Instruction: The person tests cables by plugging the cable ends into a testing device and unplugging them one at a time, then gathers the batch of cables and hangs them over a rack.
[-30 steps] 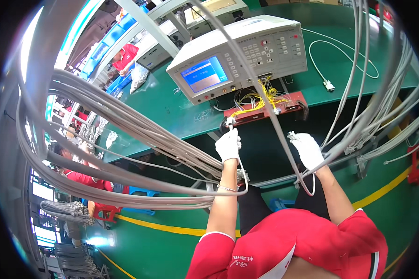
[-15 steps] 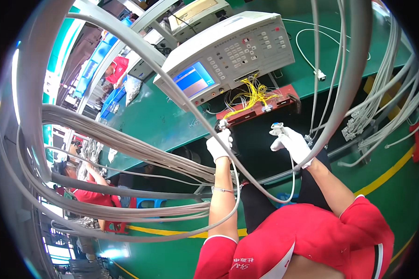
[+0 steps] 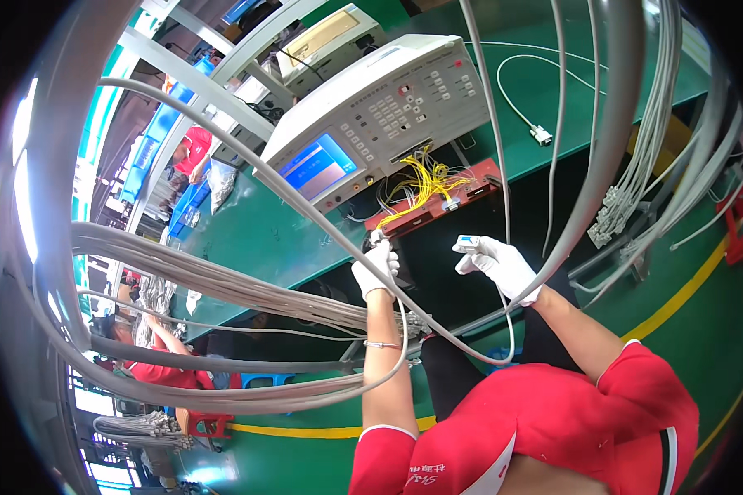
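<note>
– Left fingers (image 3: 392, 263) grip a grey connector (image 3: 377, 237) at the red block (image 3: 434, 214). What's changed?
– Right fingers (image 3: 467, 263) pinch a blue-faced connector (image 3: 468, 243), turned since a second ago; held clear of the block, it's presumably unplugged.

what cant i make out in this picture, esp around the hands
All in the head view:
Plug at the left hand: whether it is fully seated in the red fixture; it is small and the hand covers its lower part.
Connector in the right hand: its pins, too small.
Tester screen: its lines, too small to read.
Hanging grey cables: upper ends, cut off by the top edge.
</note>
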`<state>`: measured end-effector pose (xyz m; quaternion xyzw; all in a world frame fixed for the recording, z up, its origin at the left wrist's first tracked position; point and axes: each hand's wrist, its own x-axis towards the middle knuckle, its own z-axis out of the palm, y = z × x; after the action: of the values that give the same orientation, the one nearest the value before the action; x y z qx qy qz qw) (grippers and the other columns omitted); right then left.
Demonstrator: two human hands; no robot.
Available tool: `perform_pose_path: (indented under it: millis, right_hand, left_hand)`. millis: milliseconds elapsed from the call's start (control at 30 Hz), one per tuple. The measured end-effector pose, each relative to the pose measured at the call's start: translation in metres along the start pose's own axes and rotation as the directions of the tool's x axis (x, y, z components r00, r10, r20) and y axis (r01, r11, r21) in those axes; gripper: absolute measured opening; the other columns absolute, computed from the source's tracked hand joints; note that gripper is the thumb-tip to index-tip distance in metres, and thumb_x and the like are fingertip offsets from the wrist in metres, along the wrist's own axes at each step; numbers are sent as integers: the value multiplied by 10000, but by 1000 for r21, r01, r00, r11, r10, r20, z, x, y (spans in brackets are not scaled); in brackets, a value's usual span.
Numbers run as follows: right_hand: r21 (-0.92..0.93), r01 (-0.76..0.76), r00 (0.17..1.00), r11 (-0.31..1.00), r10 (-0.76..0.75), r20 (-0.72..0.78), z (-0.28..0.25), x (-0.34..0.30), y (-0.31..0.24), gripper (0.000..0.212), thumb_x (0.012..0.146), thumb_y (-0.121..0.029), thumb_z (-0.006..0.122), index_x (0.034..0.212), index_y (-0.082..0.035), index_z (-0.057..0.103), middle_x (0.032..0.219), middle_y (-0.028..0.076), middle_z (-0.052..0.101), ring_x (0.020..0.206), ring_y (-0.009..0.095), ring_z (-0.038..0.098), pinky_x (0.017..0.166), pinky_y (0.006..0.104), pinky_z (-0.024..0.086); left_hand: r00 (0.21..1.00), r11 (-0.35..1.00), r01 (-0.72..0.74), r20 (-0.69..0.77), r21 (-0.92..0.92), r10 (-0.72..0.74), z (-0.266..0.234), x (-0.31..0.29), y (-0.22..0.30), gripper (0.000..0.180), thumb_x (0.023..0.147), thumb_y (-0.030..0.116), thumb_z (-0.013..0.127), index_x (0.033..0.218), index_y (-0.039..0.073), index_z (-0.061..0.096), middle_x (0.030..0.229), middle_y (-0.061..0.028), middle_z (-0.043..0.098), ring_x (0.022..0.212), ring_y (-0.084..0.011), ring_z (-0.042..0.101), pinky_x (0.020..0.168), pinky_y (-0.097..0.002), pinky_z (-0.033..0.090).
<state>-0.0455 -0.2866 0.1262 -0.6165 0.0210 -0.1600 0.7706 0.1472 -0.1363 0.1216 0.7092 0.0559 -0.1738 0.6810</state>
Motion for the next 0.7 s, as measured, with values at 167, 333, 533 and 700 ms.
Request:
perform_pose_path:
  millis: [167,333,533,700]
  right_hand:
    - [32,67,997,997,-66,-29,1,6,-1,293,903,-84,447,1171,35,463,950,86,592,908,136,560,857,256,422]
    - [92,-122,977,988,136,-167,-17,18,12,303,908,-263,476,1081,-18,515,775,29,568,604,53,495,524,186,410]
    - [321,-221,906,921,315,-281,-41,32,26,223,881,-328,528,935,-115,569,590,-57,420,434,14,333,375,172,245]
    - [269,-263,893,926,340,-296,-53,48,42,385,866,-457,500,865,-81,586,538,-70,353,404,17,278,349,176,217]
  left_hand:
    - [952,947,-305,-11,-104,305,-8,-28,5,211,862,262,548,965,80,570,727,20,500,587,-62,448,490,-198,335]
    - [720,499,-400,73,-769,691,-14,-142,159,765,863,579,329,1303,-46,288,1316,-202,342,1241,-328,300,1035,-498,208]
    - [215,434,-545,380,-718,899,21,-187,267,693,811,444,467,1303,-16,306,1287,-268,334,1210,-409,324,949,-502,316]
    - [-662,-596,-749,296,-289,688,155,-197,299,231,814,138,544,1005,9,526,764,-51,511,643,-176,486,577,-287,408]
